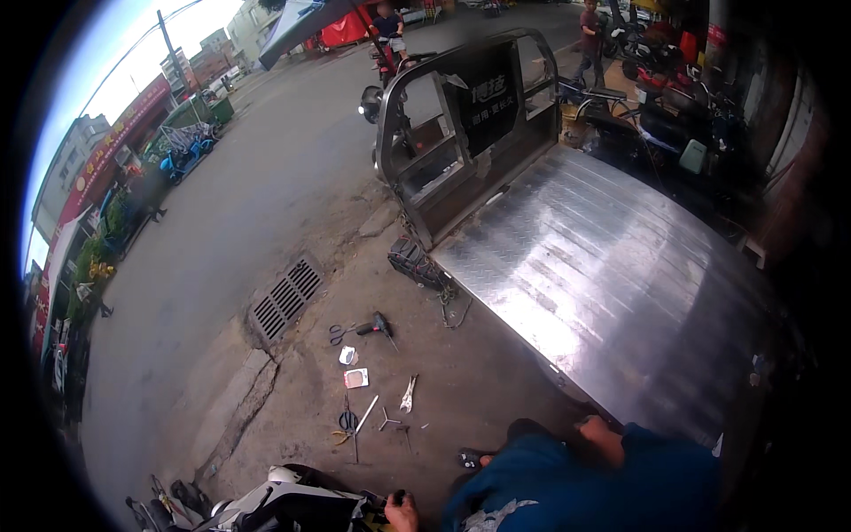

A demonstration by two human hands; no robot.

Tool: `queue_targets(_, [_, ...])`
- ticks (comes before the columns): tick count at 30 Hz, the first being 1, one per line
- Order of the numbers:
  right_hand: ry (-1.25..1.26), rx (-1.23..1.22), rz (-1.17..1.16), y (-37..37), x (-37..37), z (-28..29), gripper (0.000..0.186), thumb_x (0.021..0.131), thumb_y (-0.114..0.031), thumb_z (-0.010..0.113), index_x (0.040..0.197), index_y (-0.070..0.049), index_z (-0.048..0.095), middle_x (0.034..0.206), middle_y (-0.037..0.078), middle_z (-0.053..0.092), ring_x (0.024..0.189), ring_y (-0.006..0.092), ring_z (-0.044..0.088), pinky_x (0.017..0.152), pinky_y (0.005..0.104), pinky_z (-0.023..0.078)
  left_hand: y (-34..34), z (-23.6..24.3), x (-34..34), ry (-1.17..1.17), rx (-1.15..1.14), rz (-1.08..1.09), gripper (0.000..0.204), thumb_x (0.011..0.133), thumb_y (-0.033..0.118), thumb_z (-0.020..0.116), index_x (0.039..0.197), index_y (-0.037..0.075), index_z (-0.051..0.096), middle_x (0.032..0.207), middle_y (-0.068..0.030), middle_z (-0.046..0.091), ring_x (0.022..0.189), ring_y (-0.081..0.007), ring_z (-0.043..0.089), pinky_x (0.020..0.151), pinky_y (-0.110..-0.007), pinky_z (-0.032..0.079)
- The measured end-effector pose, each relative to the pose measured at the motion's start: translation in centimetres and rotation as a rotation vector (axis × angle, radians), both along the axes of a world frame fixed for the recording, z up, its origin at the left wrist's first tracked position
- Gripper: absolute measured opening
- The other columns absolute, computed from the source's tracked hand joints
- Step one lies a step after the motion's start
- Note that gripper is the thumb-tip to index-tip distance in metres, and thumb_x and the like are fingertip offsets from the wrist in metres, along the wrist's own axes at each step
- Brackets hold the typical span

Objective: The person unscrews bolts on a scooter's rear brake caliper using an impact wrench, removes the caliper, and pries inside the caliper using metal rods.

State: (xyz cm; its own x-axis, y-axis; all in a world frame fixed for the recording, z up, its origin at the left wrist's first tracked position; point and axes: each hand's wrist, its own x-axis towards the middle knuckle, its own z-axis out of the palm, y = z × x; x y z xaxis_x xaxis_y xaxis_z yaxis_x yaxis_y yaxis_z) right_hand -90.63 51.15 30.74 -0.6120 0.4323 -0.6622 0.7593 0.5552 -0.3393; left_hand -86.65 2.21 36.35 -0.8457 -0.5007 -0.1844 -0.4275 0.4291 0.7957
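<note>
At the lower edge, my left hand [402, 512] is beside the white and black body of a scooter [282, 479]. Its fingers curl around something dark and small that I cannot make out. My right hand [587, 424] lies in shade near the edge of a metal cargo bed [567, 257], beyond my blue sleeve. Its fingers are too dim to read. Tools lie on the ground ahead: locking pliers [409, 395], a Y-shaped wrench [388, 419], a T-handled tool [404, 438], a white stick [366, 414], black-handled scissors [347, 421], and yellow-handled pliers [339, 437].
Farther off lie a black pistol-shaped tool [379, 328], small scissors [336, 334] and a small packet [356, 379]. A drain grate [287, 297] is set in the ground. The cargo bed's upright frame [386, 133] stands ahead; parked motorbikes [656, 124] line the right.
</note>
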Motion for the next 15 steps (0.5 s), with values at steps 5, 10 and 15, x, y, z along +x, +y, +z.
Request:
queue_targets(5, [-0.132,0.106,0.102,-1.5,-0.6,-6.1,0.055,0.08,-0.045,0.064,0.107,0.003,0.063,0.108,0.021,0.064,0.103,0.0364,0.06,0.092,0.0405,0.045,-2.0,1.7,-8.8,0.018,0.218,0.062,0.025,0.077,0.006,0.06,0.096,-0.009,0.06,0.07,-0.0081,0.06,0.061,-0.0137,0.055,0.057,-0.027,0.044])
queue_targets(10, [-0.023,0.044,0.221,-7.2,-14.2,-2.6,0.054,0.08,-0.047,0.063,0.109,-0.001,0.064,0.112,0.02,0.063,0.105,0.0354,0.059,0.094,0.0403,0.044,-3.2,1.2,-14.1,-0.003,0.275,0.151,0.025,0.077,0.007,0.061,0.096,-0.009,0.06,0.069,-0.0077,0.06,0.06,-0.0136,0.055,0.056,-0.026,0.044])
queue_targets(15, [-0.05,0.009,0.265,-13.5,-31.0,-3.9,0.052,0.079,-0.047,0.063,0.111,-0.006,0.065,0.113,0.02,0.063,0.107,0.034,0.058,0.094,0.0383,0.044,-5.9,-5.5,-13.9,0.021,0.214,0.148,0.022,0.085,0.011,0.06,0.1,-0.005,0.063,0.085,-0.0154,0.066,0.076,-0.0236,0.06,0.071,-0.033,0.048])
